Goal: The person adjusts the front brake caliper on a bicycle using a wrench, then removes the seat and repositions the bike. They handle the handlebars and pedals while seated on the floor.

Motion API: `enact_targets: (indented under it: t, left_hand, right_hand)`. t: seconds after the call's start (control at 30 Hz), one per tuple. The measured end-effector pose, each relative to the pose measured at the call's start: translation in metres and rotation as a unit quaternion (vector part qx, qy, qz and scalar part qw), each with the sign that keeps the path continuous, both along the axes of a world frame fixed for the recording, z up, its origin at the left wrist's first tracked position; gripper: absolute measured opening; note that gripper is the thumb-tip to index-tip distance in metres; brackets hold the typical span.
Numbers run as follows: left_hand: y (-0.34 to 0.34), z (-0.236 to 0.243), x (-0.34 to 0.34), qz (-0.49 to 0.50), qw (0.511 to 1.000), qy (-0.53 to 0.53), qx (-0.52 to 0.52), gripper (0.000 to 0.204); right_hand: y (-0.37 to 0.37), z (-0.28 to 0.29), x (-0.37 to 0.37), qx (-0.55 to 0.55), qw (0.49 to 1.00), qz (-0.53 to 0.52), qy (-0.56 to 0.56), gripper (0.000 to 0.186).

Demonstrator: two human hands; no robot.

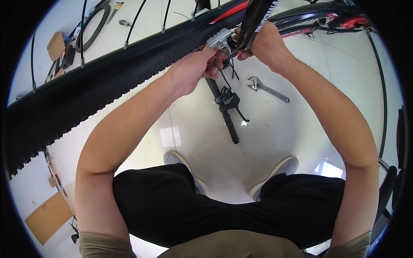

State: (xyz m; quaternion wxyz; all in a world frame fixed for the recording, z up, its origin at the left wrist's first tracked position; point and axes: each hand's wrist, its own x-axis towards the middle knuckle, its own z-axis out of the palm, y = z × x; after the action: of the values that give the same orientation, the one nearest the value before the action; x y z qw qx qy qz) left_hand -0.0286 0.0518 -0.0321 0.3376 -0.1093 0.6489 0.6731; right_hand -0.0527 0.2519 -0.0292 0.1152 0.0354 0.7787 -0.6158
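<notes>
Left hand [193, 69] pinches a silver brake caliper [218, 38]; right hand [264, 45] clasps the black fork leg [254, 19]; adjustable wrench [266, 89] lies on glossy white floor tiles [275, 129].

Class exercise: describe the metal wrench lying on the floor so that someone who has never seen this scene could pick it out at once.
Start at the big knobby black tyre crossing the upper left, then drop below the two hands, left hand and right hand, to the pale tiled floor. Right of the black handlebar grip with its brake lever lies the wrench, the only silvery open-jawed tool there.
</notes>
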Motion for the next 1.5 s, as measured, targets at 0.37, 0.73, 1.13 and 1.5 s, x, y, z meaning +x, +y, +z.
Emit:
enact_targets:
  t: [0.37, 0.73, 1.13, 1.5]
  left_hand:
    - [0.001, 0.0, 0.003, 0.01, 0.998, -0.005, 0.056, 0.027]
    - [0.002, 0.001, 0.004, 0.009, 0.999, -0.009, 0.036, 0.026]
    - [0.0, 0.0, 0.002, -0.008, 0.999, -0.007, 0.042, 0.026]
    - [-0.002, -0.003, 0.001, -0.034, 0.999, 0.014, 0.032, 0.027]
  right_hand:
    - [0.004, 0.01, -0.001, 0.014, 0.999, 0.028, 0.013, 0.019]
    - [0.008, 0.011, 0.001, -0.05, 0.997, 0.051, -0.008, 0.018]
    - [0.006, 0.014, -0.003, -0.056, 0.997, 0.049, -0.029, 0.021]
    - [0.011, 0.006, -0.008, 0.102, 0.979, 0.107, 0.142, 0.008]
